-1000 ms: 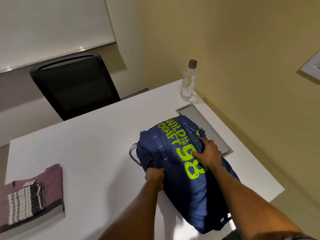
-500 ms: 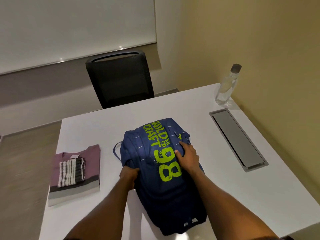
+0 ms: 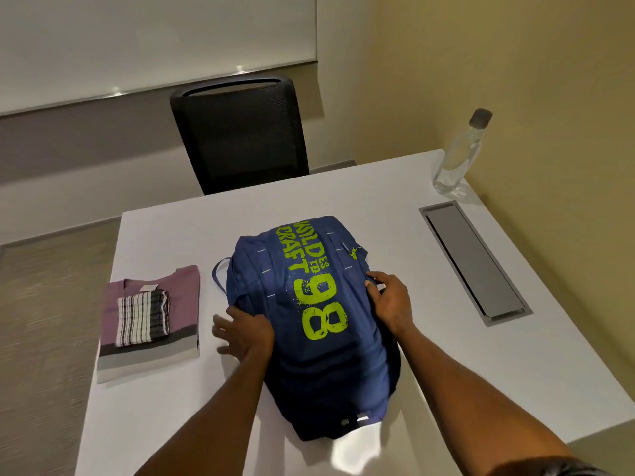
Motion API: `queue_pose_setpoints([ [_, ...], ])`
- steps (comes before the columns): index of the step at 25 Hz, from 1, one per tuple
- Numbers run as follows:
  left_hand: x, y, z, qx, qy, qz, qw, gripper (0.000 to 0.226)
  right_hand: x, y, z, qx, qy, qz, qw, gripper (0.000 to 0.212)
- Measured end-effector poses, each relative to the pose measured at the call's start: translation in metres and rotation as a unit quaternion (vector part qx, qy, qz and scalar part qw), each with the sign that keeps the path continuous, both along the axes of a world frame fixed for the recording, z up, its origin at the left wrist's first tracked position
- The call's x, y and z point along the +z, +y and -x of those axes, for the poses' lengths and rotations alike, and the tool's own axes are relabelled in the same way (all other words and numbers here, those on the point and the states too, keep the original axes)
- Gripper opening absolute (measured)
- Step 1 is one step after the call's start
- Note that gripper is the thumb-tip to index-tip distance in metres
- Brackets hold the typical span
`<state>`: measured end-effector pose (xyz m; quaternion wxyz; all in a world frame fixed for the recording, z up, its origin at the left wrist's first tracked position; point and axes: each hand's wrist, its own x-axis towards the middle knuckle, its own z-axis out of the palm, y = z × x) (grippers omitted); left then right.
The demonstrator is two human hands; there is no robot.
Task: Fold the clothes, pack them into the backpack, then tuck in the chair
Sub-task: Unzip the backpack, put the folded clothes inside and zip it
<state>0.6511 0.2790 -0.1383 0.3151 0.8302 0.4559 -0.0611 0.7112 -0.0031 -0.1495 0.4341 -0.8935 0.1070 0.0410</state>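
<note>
Where the white table (image 3: 206, 235) carries it, one navy backpack (image 3: 309, 321) lies flat at centre, lettering up. My left hand (image 3: 247, 333), grip spread, touches its left edge; my right hand (image 3: 390, 300) pinches fabric on its right side. Folded clothes (image 3: 151, 317): stacked left, apart. Chair (image 3: 240, 139): beyond the far edge. Bottle (image 3: 457, 156): upright, far right corner.

Office meeting room. White table (image 3: 412, 269) occupying the centre, carrying a recessed grey cable hatch (image 3: 474, 262) at 2 o'clock. Black mesh-backed office chair (image 3: 240, 139) standing at 12 o'clock, facing the table. White board panel (image 3: 137, 39) hanging on the wall at 11 o'clock. Plain yellow walls (image 3: 515, 63) closing in at 1 to 3 o'clock.
</note>
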Motion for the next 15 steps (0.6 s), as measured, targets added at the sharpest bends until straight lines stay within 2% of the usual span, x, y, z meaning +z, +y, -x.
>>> queue_pose_setpoints([
  [2,0.008,-0.027,-0.003,-0.078,-0.066,-0.097,0.990,0.054,-0.004,-0.012,-0.001,-0.023,-0.005,0.007,1.000,0.026],
  [4,0.012,-0.057,-0.007,-0.181,-0.132,-0.138,0.965,0.045,-0.008,-0.018,-0.007,-0.038,0.001,0.004,0.999,0.022],
  [6,0.017,-0.089,-0.014,-0.269,-0.160,-0.135,0.940,0.033,-0.010,-0.018,-0.017,-0.025,0.013,0.002,1.000,0.022],
  [8,0.023,-0.120,-0.024,-0.326,-0.178,-0.091,0.924,0.023,-0.010,-0.015,-0.031,-0.008,0.033,-0.005,0.999,0.024],
  [11,0.027,-0.155,-0.038,-0.329,-0.137,-0.028,0.934,0.026,-0.011,-0.007,-0.054,0.018,0.078,-0.028,0.996,0.030],
  [15,0.026,-0.177,-0.055,-0.345,-0.014,-0.109,0.932,0.044,-0.013,-0.002,-0.077,0.095,0.076,-0.009,0.993,0.044],
])
